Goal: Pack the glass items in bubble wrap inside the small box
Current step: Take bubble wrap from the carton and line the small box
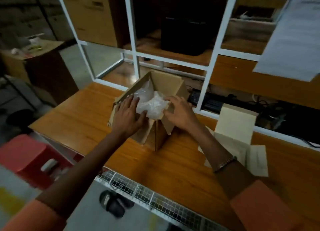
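Note:
A small brown cardboard box (166,85) stands open on the wooden table (90,123), flaps up. A crumpled bundle of clear bubble wrap (152,104) sits in its mouth; any glass inside it is hidden. My left hand (129,113) rests on the box's left flap with its fingers and thumb against the left side of the bundle. Over the near right flap, my right hand (180,112) touches the bundle's right side with its fingertips. The picture is blurred, so the exact grip is unclear.
A pale flattened cardboard box (237,127) lies on the table to the right. White window framing (136,61) rises behind the box, with dark cables and gear (213,101) beyond it. A red stool (32,156) and sandals (114,203) are on the floor at left.

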### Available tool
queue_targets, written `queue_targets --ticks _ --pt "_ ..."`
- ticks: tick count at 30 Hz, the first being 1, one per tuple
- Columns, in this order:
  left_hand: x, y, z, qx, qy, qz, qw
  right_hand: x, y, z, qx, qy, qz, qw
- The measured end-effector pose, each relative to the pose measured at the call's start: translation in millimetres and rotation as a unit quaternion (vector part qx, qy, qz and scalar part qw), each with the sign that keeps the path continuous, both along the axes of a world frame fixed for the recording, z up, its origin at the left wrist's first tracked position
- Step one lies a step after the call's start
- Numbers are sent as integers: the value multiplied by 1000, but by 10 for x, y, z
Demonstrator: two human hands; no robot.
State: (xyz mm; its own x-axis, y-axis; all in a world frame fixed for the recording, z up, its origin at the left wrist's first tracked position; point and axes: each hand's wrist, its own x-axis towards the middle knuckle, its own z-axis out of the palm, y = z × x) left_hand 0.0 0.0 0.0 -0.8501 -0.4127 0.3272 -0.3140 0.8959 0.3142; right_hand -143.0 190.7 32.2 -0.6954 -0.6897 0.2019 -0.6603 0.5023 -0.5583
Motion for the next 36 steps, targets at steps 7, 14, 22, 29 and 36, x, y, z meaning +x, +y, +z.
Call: queue_targets --ticks 7,14,22,29,36 --pt "-88 -381 69 104 -83 -30 991 -431 -642 124 204 -39 150 966" --pt "-328 -505 105 182 -73 -45 980 -858 -970 229 327 -113 330 878" --pt "-861 -325 470 442 188 -28 877 -1300 -717 470 -61 -260 145 953" --pt "-1251 -88 881 523 237 -97 813 -1585 -158 772 -310 -360 -25 880" --pt "-1510 105 1216 512 179 -205 815 -1276 564 1148 -211 -257 81 940"
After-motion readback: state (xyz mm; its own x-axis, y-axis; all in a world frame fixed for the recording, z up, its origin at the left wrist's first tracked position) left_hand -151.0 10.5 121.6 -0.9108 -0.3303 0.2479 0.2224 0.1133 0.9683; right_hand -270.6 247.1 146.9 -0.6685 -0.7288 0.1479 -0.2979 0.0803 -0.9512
